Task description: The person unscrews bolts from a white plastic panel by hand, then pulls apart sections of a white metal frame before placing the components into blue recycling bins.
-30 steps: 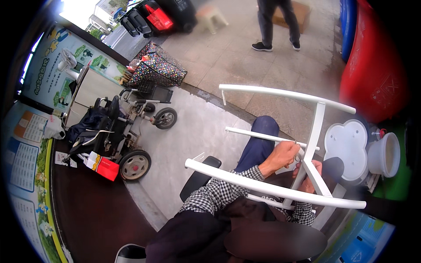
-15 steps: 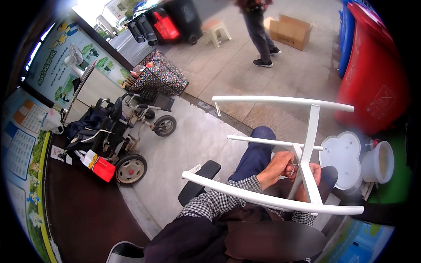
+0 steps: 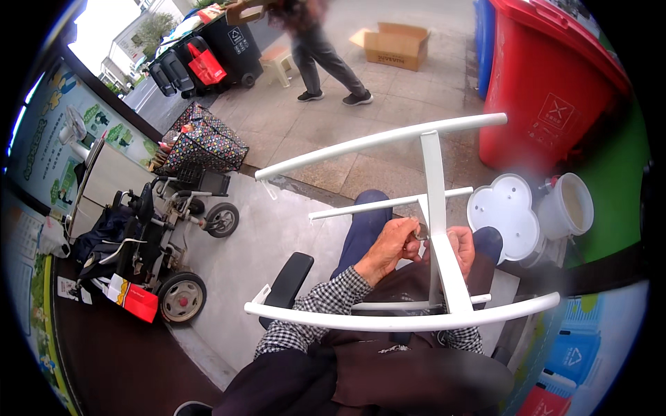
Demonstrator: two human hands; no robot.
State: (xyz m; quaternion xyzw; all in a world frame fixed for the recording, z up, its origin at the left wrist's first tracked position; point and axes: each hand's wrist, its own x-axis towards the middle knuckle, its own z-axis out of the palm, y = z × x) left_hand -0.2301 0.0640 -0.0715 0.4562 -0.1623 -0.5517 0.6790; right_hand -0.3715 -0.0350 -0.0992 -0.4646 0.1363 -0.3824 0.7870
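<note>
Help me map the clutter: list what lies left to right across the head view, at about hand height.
Powered wheelchair → left hand → white frame's upright bar → right hand → white clover-shaped panel → white bucket.

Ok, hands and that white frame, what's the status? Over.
Left hand pinching small metal part at white frame. Right hand behind upright bar. Nothing blocking.

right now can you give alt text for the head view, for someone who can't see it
A seated person's left hand and right hand work at the upright bar of a white metal frame on their lap, outdoors beside a red bin.
</note>
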